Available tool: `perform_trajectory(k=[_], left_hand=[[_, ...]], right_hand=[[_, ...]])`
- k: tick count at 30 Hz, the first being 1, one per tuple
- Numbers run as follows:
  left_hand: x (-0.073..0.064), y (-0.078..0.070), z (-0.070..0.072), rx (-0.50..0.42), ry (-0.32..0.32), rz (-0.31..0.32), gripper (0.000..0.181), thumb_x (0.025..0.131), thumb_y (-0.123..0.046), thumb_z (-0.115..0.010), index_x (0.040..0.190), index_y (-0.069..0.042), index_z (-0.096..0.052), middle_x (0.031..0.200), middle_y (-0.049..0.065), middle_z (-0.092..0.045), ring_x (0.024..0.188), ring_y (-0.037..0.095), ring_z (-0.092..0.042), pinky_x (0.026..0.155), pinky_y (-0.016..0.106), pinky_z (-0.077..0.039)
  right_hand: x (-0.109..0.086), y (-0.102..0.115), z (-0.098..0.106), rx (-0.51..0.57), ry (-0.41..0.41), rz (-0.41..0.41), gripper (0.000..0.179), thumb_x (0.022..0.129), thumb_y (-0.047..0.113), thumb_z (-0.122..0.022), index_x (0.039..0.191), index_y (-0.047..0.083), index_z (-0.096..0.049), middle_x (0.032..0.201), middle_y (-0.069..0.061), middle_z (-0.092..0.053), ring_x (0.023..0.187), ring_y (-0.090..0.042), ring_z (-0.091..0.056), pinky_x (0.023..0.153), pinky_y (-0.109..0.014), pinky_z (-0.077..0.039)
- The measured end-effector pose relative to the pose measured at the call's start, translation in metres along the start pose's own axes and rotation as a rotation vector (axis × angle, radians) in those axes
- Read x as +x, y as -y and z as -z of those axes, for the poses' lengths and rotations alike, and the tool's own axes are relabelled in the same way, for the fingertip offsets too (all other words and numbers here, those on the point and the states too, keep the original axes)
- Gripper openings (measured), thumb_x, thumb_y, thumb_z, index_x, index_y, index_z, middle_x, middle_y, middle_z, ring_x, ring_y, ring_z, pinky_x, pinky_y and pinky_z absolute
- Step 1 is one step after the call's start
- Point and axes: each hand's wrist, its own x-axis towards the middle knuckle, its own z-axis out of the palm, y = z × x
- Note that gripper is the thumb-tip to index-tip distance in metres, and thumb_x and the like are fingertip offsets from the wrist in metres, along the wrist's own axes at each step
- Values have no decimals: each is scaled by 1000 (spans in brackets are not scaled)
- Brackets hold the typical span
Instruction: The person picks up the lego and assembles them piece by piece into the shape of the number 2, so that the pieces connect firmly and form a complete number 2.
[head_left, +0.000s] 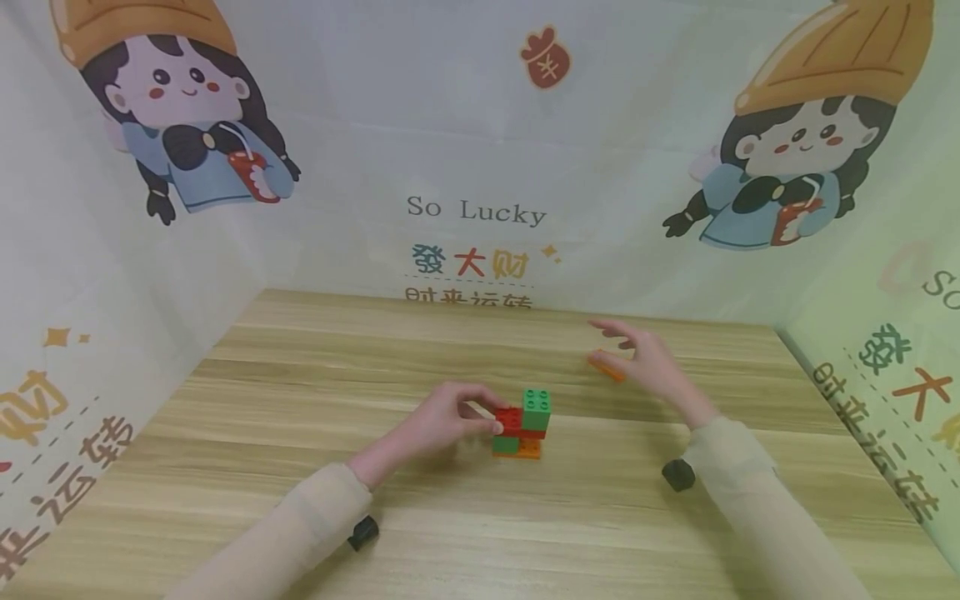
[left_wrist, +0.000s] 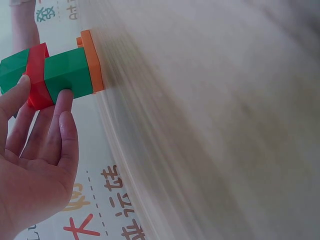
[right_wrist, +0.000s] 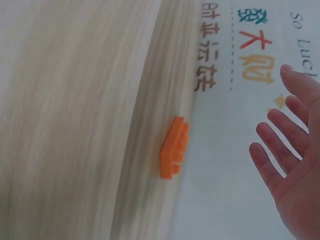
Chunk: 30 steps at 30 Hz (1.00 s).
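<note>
Near the middle of the table stands a small stack of toy building bricks. Its base is a flat orange brick (head_left: 530,450), with a green brick (left_wrist: 67,72) on it, then a red brick (left_wrist: 38,75), and a second green brick (head_left: 536,410) on top at the right end. My left hand (head_left: 442,421) holds the stack from its left side, thumb and fingers about the red brick. Farther back on the right lies a loose flat orange brick (right_wrist: 172,150), studs up. Over it hovers my right hand (head_left: 648,362), fingers spread and apart from the brick in the right wrist view.
A wood-grain table (head_left: 300,367) carries everything. Behind and beside it hangs a pale printed cloth (head_left: 337,167) with cartoon figures and lettering. Dark wrist pieces (head_left: 678,475) stick out below both sleeves.
</note>
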Motion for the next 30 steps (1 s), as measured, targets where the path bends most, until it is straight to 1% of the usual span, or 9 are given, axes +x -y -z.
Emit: perform_trajectory(k=[6,11,15,20,30], left_hand=[[0,1,0,4,0,7,27,86,-15,-76,113,-13,-72,112,8,-72,85,16,-73,75,25,-56],[-1,0,0,-2,7,14,28,87,-15,-76,114,-13,-71,113,8,-72,86,16,-73,78,27,-57],[-1,0,0,-4,7,15,27,87,-16,-75,114,-14,-71,113,8,-72,87,15,-73,79,28,-57],[-1,1,0,-4,5,10,27,87,-15,-76,113,-13,-71,113,8,-72,85,15,-73,79,27,-57],[-1,0,0,-8,4,5,28,86,-14,-76,113,-12,-71,113,10,-72,84,14,-72,77,26,-57]], right_hand=[[3,-17,-2,-24,20,-1,56,92,15,-70,144,10,-50,144,-21,-54,128,-43,-53,101,-57,-48],[5,-28,-4,-30,25,11,57,91,13,-71,143,8,-50,145,-21,-53,128,-45,-52,102,-59,-47],[5,-33,-4,-28,40,5,57,91,14,-71,143,6,-49,146,-22,-52,129,-46,-51,103,-60,-46],[5,-37,-4,-39,58,-7,58,91,14,-71,144,5,-48,147,-21,-50,130,-47,-50,103,-61,-45],[7,-43,-6,-65,85,-5,62,90,14,-72,145,2,-45,149,-22,-47,129,-49,-49,103,-63,-44]])
